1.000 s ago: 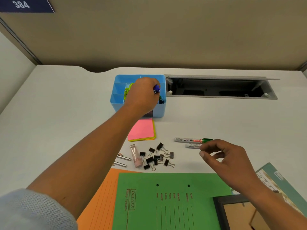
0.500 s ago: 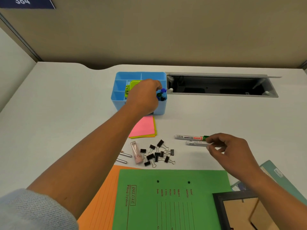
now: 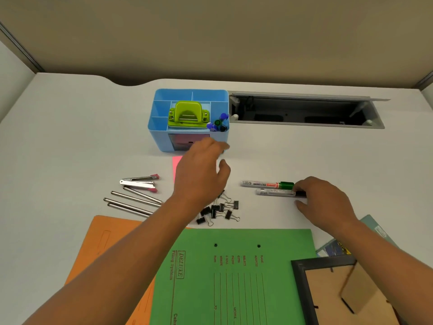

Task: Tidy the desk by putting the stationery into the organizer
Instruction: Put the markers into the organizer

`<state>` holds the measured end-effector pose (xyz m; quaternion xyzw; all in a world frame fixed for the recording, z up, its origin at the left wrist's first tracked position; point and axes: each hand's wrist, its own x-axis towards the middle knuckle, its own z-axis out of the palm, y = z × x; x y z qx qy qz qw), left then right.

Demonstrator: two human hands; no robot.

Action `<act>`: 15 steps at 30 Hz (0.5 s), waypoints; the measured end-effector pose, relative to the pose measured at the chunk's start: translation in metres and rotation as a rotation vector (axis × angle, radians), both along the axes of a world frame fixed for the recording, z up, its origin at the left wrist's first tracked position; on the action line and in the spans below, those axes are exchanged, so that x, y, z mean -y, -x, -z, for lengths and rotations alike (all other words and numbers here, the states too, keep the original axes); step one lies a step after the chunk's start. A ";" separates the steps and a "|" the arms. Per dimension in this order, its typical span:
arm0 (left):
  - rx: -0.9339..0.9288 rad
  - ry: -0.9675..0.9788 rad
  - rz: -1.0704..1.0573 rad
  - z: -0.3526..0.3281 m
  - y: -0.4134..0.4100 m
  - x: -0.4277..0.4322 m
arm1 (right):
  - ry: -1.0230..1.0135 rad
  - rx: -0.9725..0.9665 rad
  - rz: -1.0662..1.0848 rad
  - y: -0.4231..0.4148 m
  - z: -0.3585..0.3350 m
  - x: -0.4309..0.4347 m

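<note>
The blue organizer (image 3: 161, 106) stands mid-desk with a green hole punch (image 3: 187, 113) in its middle compartment and several markers (image 3: 219, 123) upright in its right front one. My left hand (image 3: 201, 177) hovers open and empty just in front of it, over the pink sticky notes (image 3: 176, 164). My right hand (image 3: 325, 200) rests on the cap end of the grey marker (image 3: 274, 192), fingers closing around it. A green-capped whiteboard marker (image 3: 264, 184) lies just behind. Black binder clips (image 3: 220, 211), a staple remover (image 3: 140, 181) and metal rods (image 3: 133, 199) lie on the desk.
A green folder (image 3: 234, 277) on an orange one (image 3: 103, 249) fills the near edge, with a picture frame (image 3: 328, 292) and a teal booklet (image 3: 377, 231) at right. An open cable tray (image 3: 304, 111) sits right of the organizer. A partition wall rises behind.
My left hand let go of the blue marker in the organizer and drew back toward me. My right hand moved down onto the grey marker. The staple remover and rods are uncovered.
</note>
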<state>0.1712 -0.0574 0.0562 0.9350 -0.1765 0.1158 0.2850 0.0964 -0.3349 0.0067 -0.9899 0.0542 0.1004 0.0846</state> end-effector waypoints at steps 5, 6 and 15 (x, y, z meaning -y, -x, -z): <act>-0.060 0.002 0.020 0.010 0.021 0.001 | 0.074 -0.009 -0.032 -0.003 -0.003 -0.006; -0.068 0.009 0.017 0.011 0.023 0.002 | 0.080 -0.020 -0.035 -0.003 -0.004 -0.007; -0.166 -0.035 0.081 0.019 0.027 0.005 | -0.188 -0.099 -0.002 0.000 -0.024 -0.021</act>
